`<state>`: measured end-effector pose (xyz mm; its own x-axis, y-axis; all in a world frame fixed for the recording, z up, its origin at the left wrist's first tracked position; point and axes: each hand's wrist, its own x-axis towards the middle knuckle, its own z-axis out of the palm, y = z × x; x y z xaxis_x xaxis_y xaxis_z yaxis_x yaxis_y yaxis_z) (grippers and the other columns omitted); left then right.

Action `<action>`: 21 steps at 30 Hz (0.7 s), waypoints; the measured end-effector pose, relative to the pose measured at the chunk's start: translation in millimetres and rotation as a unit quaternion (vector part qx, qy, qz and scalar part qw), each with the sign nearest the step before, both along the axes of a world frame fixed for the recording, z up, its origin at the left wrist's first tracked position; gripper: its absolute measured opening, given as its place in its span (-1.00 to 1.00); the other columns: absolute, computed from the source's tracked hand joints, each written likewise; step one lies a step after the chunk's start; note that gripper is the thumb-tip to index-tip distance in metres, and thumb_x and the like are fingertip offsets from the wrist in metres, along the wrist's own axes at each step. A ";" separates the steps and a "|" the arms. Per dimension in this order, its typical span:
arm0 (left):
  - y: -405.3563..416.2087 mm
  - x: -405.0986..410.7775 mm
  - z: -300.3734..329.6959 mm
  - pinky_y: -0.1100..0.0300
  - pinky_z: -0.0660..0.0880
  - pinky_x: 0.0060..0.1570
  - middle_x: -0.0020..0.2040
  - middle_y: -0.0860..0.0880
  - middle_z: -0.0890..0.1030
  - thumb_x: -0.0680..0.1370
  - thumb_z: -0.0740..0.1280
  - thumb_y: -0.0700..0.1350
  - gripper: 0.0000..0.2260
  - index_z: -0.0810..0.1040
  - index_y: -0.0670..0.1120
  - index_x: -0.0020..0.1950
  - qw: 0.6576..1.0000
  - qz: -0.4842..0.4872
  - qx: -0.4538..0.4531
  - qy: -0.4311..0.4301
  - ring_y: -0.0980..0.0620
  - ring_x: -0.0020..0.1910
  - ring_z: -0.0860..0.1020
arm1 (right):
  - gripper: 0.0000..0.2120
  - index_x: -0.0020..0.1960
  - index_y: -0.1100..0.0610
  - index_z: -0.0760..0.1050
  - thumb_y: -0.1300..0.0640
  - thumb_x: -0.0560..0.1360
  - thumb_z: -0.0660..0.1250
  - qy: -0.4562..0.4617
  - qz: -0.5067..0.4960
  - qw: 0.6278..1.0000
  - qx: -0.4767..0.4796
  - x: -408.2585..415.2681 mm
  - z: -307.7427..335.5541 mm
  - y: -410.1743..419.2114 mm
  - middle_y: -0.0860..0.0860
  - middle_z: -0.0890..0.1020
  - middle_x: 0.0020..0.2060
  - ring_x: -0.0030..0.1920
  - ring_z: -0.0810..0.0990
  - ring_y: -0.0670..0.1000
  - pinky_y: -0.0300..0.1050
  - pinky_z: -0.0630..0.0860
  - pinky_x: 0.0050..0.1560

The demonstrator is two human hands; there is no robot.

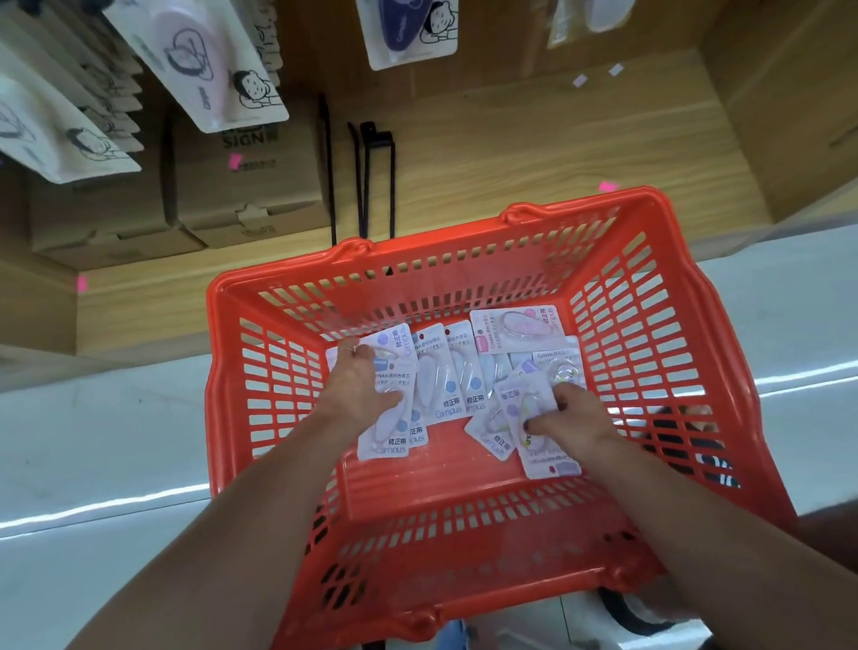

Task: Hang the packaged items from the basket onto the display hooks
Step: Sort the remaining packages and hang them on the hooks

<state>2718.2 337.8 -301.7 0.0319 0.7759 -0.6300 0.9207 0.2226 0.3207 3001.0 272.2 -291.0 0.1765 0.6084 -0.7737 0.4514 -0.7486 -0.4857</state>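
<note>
Both hands reached into basket (pixel 462 252). Left hand (pixel 358 387) grasped packs (pixel 390 427) at left, long axis toward far wall. Right hand (pixel 571 419) grasped fanned packs (pixel 522 404) at right. Loose packs (pixel 450 373) lay between, left grip nearer.

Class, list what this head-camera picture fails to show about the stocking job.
- Display hooks: head view, cut off by the top edge above the hanging white blister packs.
- Small white packets under the left hand and right hand in the red plastic basket: overlapped, uncountable.
- Packet print: too small.
</note>
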 end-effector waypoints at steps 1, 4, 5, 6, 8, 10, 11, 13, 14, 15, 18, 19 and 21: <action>1.6 -0.9 -0.3 0.10 0.45 0.37 0.62 -0.15 0.14 0.54 0.54 0.00 -0.30 0.33 -0.24 0.55 1.000 -0.005 -0.006 0.009 -0.12 0.41 0.48 | -0.77 -0.07 0.06 0.54 0.28 0.43 0.53 0.006 -0.033 0.999 -0.008 1.3 -1.9 0.3 0.00 0.65 -0.17 -0.11 0.64 0.06 -0.09 0.57 -0.14; 2.1 -6.0 -2.5 0.01 0.47 0.37 0.65 -0.11 0.09 0.54 0.51 0.11 -0.34 0.39 -0.10 0.55 0.999 -0.022 -0.009 0.022 -0.14 0.44 0.47 | -0.75 0.06 0.10 0.62 0.21 0.41 0.55 0.033 -0.070 0.997 -0.028 -4.1 -7.9 0.2 0.08 0.73 -0.06 0.01 0.71 0.14 0.16 0.64 0.17; 1.9 -7.6 -2.8 -0.02 0.41 0.44 0.66 -0.11 0.10 0.54 0.49 0.18 -0.34 0.40 -0.03 0.55 0.998 -0.046 0.001 0.041 -0.15 0.51 0.39 | -0.73 0.11 0.09 0.63 0.21 0.43 0.54 0.046 -0.082 0.995 -0.030 -7.5 -9.6 0.0 0.09 0.74 -0.03 0.02 0.72 0.14 0.19 0.63 0.19; 1.4 -9.1 -4.0 -0.06 0.29 0.53 0.67 -0.11 0.12 0.53 0.46 0.24 -0.35 0.41 0.03 0.55 0.995 -0.078 0.012 0.066 -0.16 0.58 0.26 | -0.70 0.15 0.09 0.63 0.21 0.44 0.54 0.058 -0.095 0.993 -0.029 -10.8 -12.1 0.3 0.08 0.74 0.00 0.04 0.72 0.14 0.20 0.63 0.20; 0.4 -11.6 -5.5 -0.08 0.06 0.61 0.66 -0.12 0.14 0.52 0.43 0.31 -0.35 0.41 0.10 0.54 0.988 -0.119 0.023 0.091 -0.16 0.64 0.08 | -0.65 0.19 0.09 0.61 0.20 0.43 0.56 0.070 -0.125 0.989 -0.032 -16.3 -14.3 2.1 0.08 0.73 0.04 0.05 0.72 0.14 0.21 0.63 0.21; 0.8 -13.5 -7.4 -0.07 -0.01 0.60 0.62 -0.11 0.22 0.52 0.43 0.31 -0.37 0.41 0.13 0.53 0.989 -0.121 0.015 0.079 -0.14 0.63 0.09 | -0.68 0.16 0.10 0.62 0.21 0.44 0.56 0.079 -0.148 0.985 -0.035 -19.1 -16.4 3.3 0.07 0.73 0.02 0.05 0.72 0.14 0.18 0.63 0.22; 1.4 -14.1 -7.8 -0.06 -0.01 0.59 0.57 -0.11 0.27 0.52 0.43 0.31 -0.37 0.40 0.15 0.53 0.990 -0.121 0.008 0.073 -0.12 0.61 0.13 | -0.70 0.15 0.11 0.62 0.23 0.45 0.55 0.082 -0.156 0.984 -0.039 -19.8 -16.2 3.4 0.07 0.72 0.01 0.05 0.71 0.13 0.14 0.64 0.20; 3.3 -13.6 -7.9 -0.04 0.02 0.57 0.47 -0.12 0.36 0.52 0.42 0.31 -0.37 0.38 0.15 0.53 0.990 -0.122 -0.003 0.071 -0.10 0.56 0.20 | -0.72 0.15 0.13 0.62 0.26 0.46 0.55 0.089 -0.170 0.981 -0.039 -21.0 -16.2 3.5 0.08 0.72 0.01 0.05 0.71 0.11 0.09 0.64 0.17; 4.4 -12.8 -8.1 -0.02 0.04 0.56 0.44 -0.13 0.38 0.53 0.43 0.30 -0.37 0.37 0.13 0.54 0.991 -0.119 -0.012 0.068 -0.11 0.54 0.23 | -0.72 0.14 0.14 0.62 0.26 0.46 0.55 0.096 -0.179 0.978 -0.038 -21.2 -17.0 3.3 0.09 0.72 0.02 0.05 0.71 0.12 0.11 0.63 0.19; 5.2 -12.1 -8.1 -0.02 0.08 0.55 0.42 -0.15 0.40 0.53 0.43 0.29 -0.37 0.37 0.13 0.54 0.991 -0.112 -0.019 0.065 -0.13 0.52 0.25 | -0.73 0.12 0.14 0.62 0.27 0.45 0.55 0.103 -0.191 0.975 -0.036 -21.6 -17.7 3.1 0.09 0.72 0.02 0.06 0.71 0.13 0.13 0.63 0.20; 6.1 -13.2 -10.5 -0.05 0.27 0.51 0.37 -0.16 0.42 0.50 0.48 0.27 -0.36 0.39 0.16 0.53 0.994 -0.091 -0.033 0.043 -0.16 0.43 0.39 | -0.75 0.09 0.10 0.64 0.28 0.44 0.54 0.125 -0.214 0.968 -0.035 -22.9 -19.8 3.6 0.08 0.75 0.01 0.07 0.72 0.15 0.20 0.62 0.23; 6.0 -14.3 -11.4 -0.06 0.38 0.44 0.37 -0.17 0.41 0.49 0.51 0.24 -0.36 0.41 0.15 0.51 0.996 -0.075 -0.041 0.023 -0.16 0.37 0.46 | -0.75 0.08 0.10 0.64 0.28 0.44 0.54 0.128 -0.219 0.967 -0.036 -22.8 -19.8 3.8 0.07 0.76 0.01 0.07 0.72 0.15 0.21 0.63 0.22; 4.6 -15.9 -11.8 -0.05 0.52 0.30 0.37 -0.16 0.37 0.46 0.57 0.17 -0.36 0.44 0.12 0.49 0.997 -0.043 -0.055 -0.022 -0.15 0.26 0.54 | -0.76 0.10 0.11 0.65 0.28 0.45 0.51 0.134 -0.223 0.965 -0.033 -21.2 -18.9 4.1 0.08 0.75 0.01 0.06 0.72 0.16 0.19 0.64 0.19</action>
<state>2702.3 342.4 -313.6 0.1256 0.6952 -0.7078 0.9232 0.1794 0.3400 2979.8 276.2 -309.9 0.1980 0.4663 -0.8622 -0.0578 -0.8725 -0.4851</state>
